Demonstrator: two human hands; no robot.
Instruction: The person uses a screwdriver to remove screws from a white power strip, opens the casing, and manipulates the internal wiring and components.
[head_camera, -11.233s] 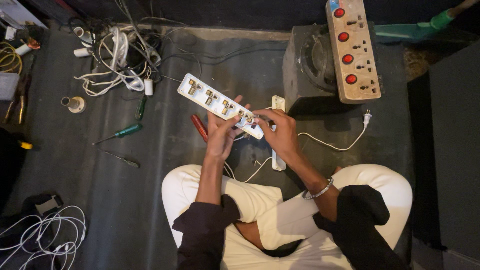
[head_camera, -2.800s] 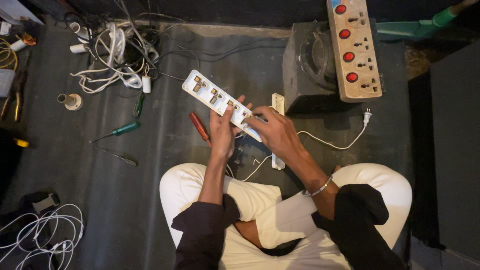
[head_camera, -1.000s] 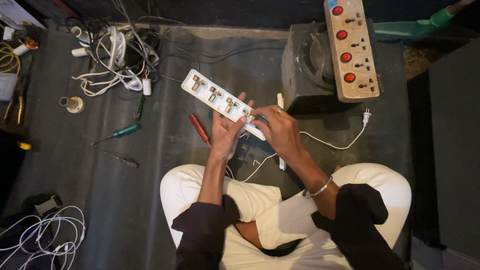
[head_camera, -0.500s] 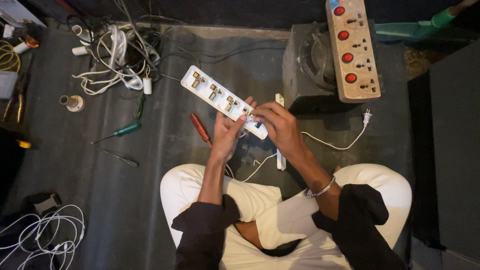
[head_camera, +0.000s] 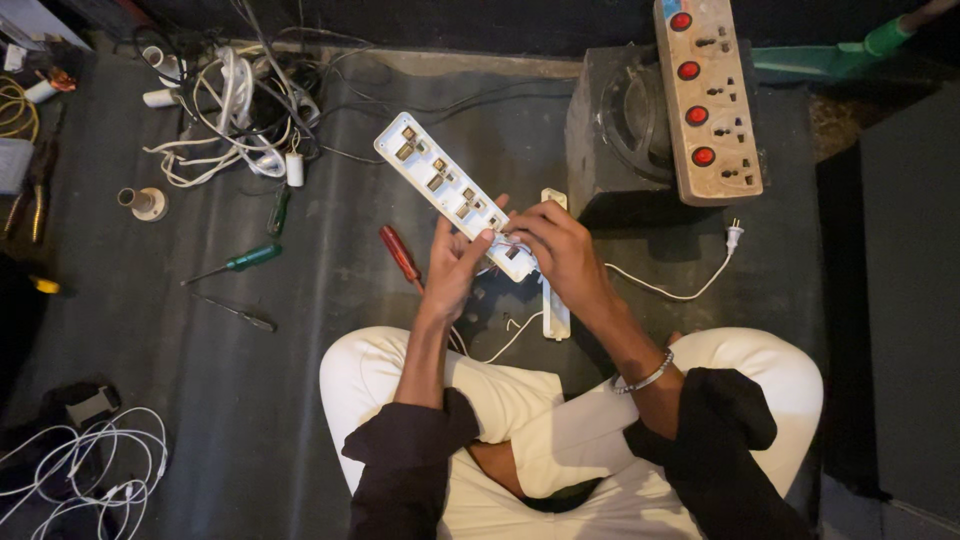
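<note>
Head view: an opened white power strip (head_camera: 450, 192), its inner contacts facing up, is held above the dark floor (head_camera: 300, 380) in front of a seated person in white trousers and dark sleeves. It runs diagonally from far left to near right. The left hand (head_camera: 455, 268) supports its near end from below, fingers wrapped up around the edge. The right hand (head_camera: 558, 250) grips the same end from the right, fingertips pressed on the wiring there. A thin white cord (head_camera: 660, 290) runs from this end to a small plug (head_camera: 733, 237) on the floor at the right. Just beneath the hands lies a narrow white cover strip (head_camera: 553, 310). A red-handled screwdriver (head_camera: 400, 255) lies just left of the left hand; farther left are a green-handled screwdriver (head_camera: 240, 263) and a tangle of white cables (head_camera: 235, 110). Far right, a beige socket board with red switches (head_camera: 708, 100) rests on a dark box (head_camera: 625, 140).
</note>
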